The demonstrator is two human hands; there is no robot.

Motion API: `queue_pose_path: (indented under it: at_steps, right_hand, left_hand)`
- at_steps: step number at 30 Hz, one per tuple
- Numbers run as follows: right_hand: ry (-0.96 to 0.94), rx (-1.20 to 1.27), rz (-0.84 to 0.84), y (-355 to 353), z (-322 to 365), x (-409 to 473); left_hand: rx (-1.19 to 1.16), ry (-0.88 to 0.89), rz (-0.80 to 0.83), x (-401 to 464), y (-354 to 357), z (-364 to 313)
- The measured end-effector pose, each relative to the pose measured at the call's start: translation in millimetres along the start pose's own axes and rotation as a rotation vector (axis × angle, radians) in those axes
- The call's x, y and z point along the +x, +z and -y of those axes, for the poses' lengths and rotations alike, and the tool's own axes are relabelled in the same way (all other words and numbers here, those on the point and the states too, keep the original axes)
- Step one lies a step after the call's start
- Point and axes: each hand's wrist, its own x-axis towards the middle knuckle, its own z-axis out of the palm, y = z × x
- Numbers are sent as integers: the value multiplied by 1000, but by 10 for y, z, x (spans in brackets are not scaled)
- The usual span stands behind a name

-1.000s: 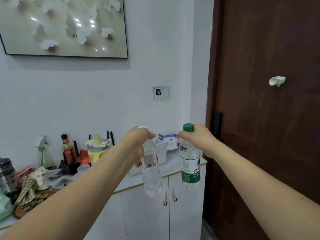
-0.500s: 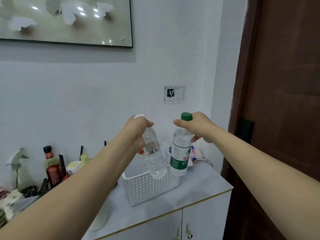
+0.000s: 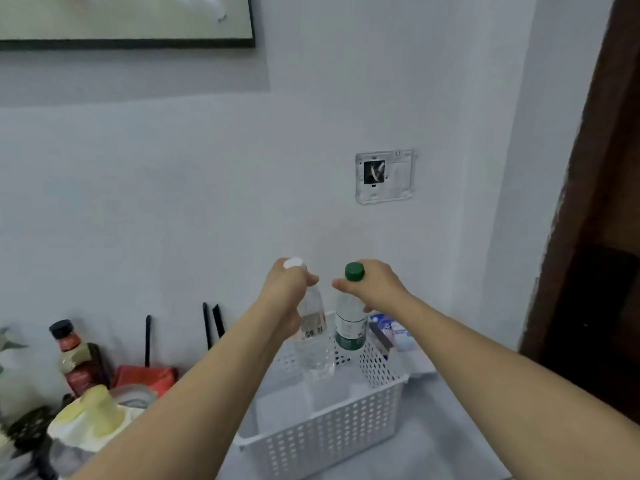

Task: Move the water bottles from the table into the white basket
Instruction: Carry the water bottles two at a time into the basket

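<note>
No legible text. White-cap bottle [image 3: 313, 336]: barcode on label, digits too blurred to read. Green-cap bottle [image 3: 349, 323]: green/white label, print unreadable. Sauce bottle [image 3: 78, 358], pack [image 3: 398, 332] behind basket: markings illegible.

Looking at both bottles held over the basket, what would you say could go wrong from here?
Both hands pinch only the necks: the left hand on the white-capped bottle, the right hand on the green-capped bottle. Either might slip from that grip and fall hard. The white-capped bottle hangs tilted, so it may topple inside the white basket. The bottles hang close together and may knock.
</note>
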Motion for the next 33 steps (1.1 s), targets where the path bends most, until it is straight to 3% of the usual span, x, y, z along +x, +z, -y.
queue_pose_path:
  at_steps: [11,16,22,33]
  right_hand:
    - [-68,-110,180,541,-998,457]
    - [-43,-119,140,560,-1132,520]
    - [-64,-33,217,631,-1280,520]
    - [-26,-17,247,658,-1295,528]
  left_hand:
    - [9,-116,69,958,154,1002]
    - [97,-165,101,1158,188,1186]
    - [342,27,244,1219,193,1383]
    - [375,113,304,1258,87,1500]
